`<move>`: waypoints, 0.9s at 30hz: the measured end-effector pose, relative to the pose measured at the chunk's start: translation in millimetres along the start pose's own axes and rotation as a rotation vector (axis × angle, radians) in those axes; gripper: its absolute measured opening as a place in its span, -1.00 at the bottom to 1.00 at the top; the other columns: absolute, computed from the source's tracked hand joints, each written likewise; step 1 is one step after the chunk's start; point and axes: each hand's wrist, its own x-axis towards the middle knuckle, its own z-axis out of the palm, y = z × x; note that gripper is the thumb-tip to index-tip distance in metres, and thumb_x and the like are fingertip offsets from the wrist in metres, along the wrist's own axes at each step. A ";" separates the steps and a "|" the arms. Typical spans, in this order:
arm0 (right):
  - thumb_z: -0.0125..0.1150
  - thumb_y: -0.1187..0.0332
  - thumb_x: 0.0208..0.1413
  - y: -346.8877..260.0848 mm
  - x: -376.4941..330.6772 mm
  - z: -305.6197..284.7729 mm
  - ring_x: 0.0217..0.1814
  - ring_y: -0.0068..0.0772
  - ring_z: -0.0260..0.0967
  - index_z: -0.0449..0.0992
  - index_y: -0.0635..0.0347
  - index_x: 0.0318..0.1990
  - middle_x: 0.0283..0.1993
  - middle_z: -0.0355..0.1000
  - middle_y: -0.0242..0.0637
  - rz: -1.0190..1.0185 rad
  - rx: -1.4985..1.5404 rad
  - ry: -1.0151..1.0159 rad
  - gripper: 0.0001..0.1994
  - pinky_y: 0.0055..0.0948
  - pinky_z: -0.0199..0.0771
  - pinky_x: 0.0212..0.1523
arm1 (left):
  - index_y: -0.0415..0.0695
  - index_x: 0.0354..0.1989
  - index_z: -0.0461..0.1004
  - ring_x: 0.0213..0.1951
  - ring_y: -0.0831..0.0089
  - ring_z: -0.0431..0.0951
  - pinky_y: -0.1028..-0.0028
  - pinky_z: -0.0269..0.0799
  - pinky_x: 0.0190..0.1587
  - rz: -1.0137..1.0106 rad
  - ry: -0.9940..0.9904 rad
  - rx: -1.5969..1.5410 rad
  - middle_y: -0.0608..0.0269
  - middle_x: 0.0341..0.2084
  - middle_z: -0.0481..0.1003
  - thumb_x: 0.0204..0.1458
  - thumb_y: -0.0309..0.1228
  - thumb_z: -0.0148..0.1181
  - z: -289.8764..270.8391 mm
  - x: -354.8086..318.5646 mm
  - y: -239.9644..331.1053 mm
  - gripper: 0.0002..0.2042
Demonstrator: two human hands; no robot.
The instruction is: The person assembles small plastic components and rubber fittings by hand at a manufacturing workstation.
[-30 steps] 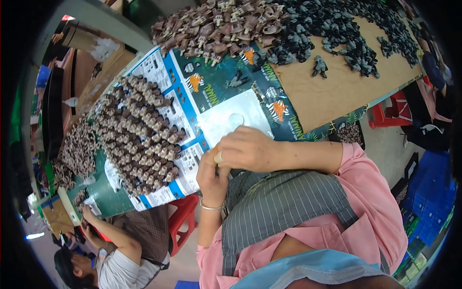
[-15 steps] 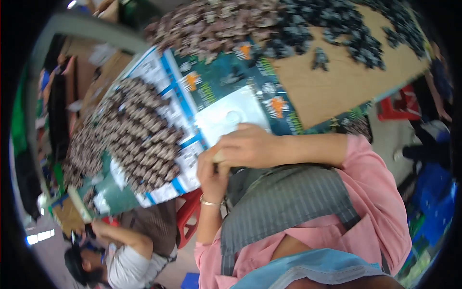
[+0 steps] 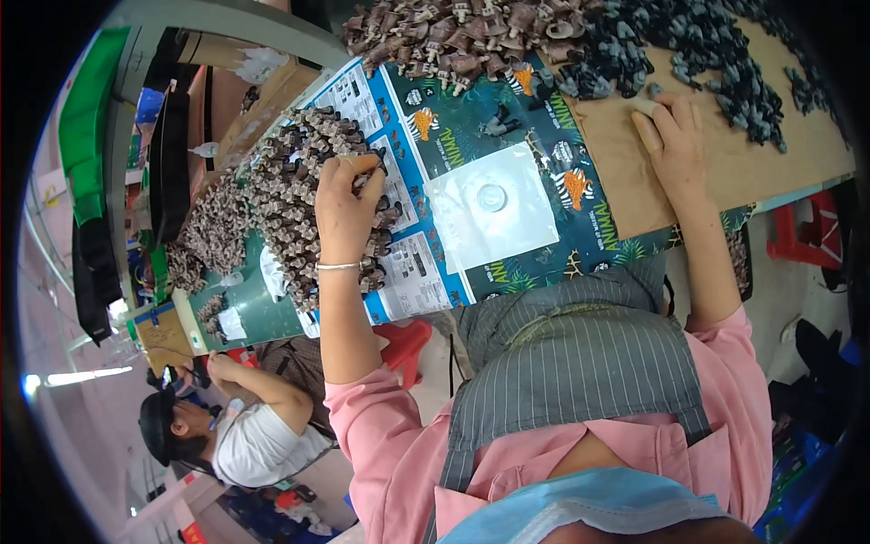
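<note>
My left hand (image 3: 347, 210) is at the right edge of many small brown-and-white figures (image 3: 294, 195) standing in rows. Its thumb and forefinger pinch a small dark-based figure (image 3: 380, 164). To the right, my right hand (image 3: 678, 150) is over the brown cardboard, thumb and forefinger a little apart and wearing pale finger cots. Just beyond its fingertips lies a single grey plastic piece (image 3: 654, 89). Between the hands, a clear round disc (image 3: 491, 197) rests on a white plastic sheet (image 3: 453, 240).
Brown plastic pieces (image 3: 471, 41) heap at the back, beside black-and-grey pieces (image 3: 748, 91) on the cardboard (image 3: 625, 195). Printed animal sheets (image 3: 580, 240) cover the table. A co-worker (image 3: 263, 435) sits at the lower left near a red stool (image 3: 406, 349). Another red stool (image 3: 807, 231) stands at right.
My hands were together over the white sheet. Now they are apart: the left has moved left to the rows of figures, the right to the cardboard at back right. The view has shifted too.
</note>
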 end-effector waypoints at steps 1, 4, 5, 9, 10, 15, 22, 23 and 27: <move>0.31 0.33 0.03 -0.5 -0.3 -0.2 -0.16 -0.20 0.34 0.55 0.11 -0.13 -0.17 0.40 -0.32 0.018 0.005 0.000 -0.76 -0.27 0.38 -0.19 | -0.14 -0.23 0.58 -0.32 0.17 0.57 0.32 0.48 -0.23 0.051 0.006 0.074 0.11 -0.35 0.52 -0.06 -0.51 0.33 -0.9 3.4 -1.2 -0.81; 0.30 0.35 0.03 -1.0 0.3 0.0 -0.16 -0.20 0.34 0.56 0.12 -0.17 -0.16 0.40 -0.33 0.040 0.066 0.005 -0.81 -0.28 0.39 -0.17 | -0.13 -0.26 0.59 -0.29 0.13 0.56 0.30 0.48 -0.23 0.106 -0.037 0.115 0.11 -0.34 0.53 -0.07 -0.51 0.33 -1.7 7.6 -3.0 -0.83; 0.30 0.36 0.03 -2.0 0.8 -0.1 -0.15 -0.20 0.34 0.56 0.12 -0.18 -0.15 0.41 -0.33 0.052 0.054 0.038 -0.81 -0.28 0.39 -0.16 | -0.11 -0.24 0.59 -0.25 0.14 0.56 0.27 0.46 -0.24 0.145 -0.068 0.149 0.16 -0.33 0.54 -0.09 -0.50 0.33 -3.8 11.4 -4.4 -0.81; 0.29 0.40 0.03 0.2 0.3 0.8 -0.12 -0.18 0.34 0.55 0.13 -0.19 -0.11 0.41 -0.33 0.051 0.069 0.058 -0.82 -0.28 0.39 -0.14 | -0.08 -0.23 0.59 -0.23 0.19 0.55 0.25 0.43 -0.23 0.142 -0.150 0.180 0.21 -0.34 0.54 -0.10 -0.48 0.33 -7.6 16.1 -3.7 -0.79; 0.29 0.40 0.03 -0.3 0.8 0.6 -0.12 -0.18 0.34 0.55 0.13 -0.19 -0.11 0.41 -0.33 0.053 0.074 0.057 -0.82 -0.28 0.39 -0.14 | -0.06 -0.22 0.59 -0.24 0.21 0.55 0.25 0.42 -0.23 0.173 -0.137 0.218 0.24 -0.34 0.54 -0.10 -0.48 0.32 -7.2 16.2 -4.0 -0.78; 0.27 0.42 0.03 2.1 -0.2 2.1 -0.06 -0.15 0.33 0.54 0.14 -0.18 -0.06 0.39 -0.31 0.049 0.069 0.029 -0.82 -0.26 0.40 -0.09 | -0.02 -0.20 0.59 -0.27 0.24 0.53 0.25 0.39 -0.22 0.257 -0.041 0.353 0.25 -0.34 0.51 -0.10 -0.47 0.31 -5.1 14.5 1.0 -0.76; 0.28 0.45 0.02 6.2 -2.8 3.9 -0.04 -0.14 0.33 0.54 0.12 -0.14 -0.05 0.39 -0.30 0.097 0.061 0.050 -0.78 -0.27 0.41 -0.07 | -0.05 -0.20 0.59 -0.30 0.19 0.54 0.27 0.44 -0.27 0.288 0.078 0.268 0.20 -0.35 0.51 -0.05 -0.51 0.28 -4.4 12.0 21.3 -0.79; 0.28 0.46 0.02 7.2 -1.7 5.3 -0.06 -0.15 0.35 0.54 0.12 -0.13 -0.06 0.40 -0.30 0.087 0.095 0.064 -0.77 -0.28 0.42 -0.08 | -0.07 -0.21 0.58 -0.31 0.19 0.55 0.29 0.46 -0.29 0.331 0.118 0.221 0.20 -0.35 0.51 -0.04 -0.53 0.28 -0.3 14.9 30.9 -0.80; 0.25 0.46 0.10 0.5 -2.7 0.0 -0.14 -0.19 0.41 0.53 0.11 -0.04 -0.12 0.42 -0.28 0.112 0.341 0.089 -0.75 -0.38 0.44 -0.14 | -0.13 -0.22 0.57 -0.31 0.18 0.55 0.32 0.48 -0.29 0.384 0.036 0.014 0.15 -0.33 0.52 -0.02 -0.56 0.25 35.2 28.1 72.2 -0.83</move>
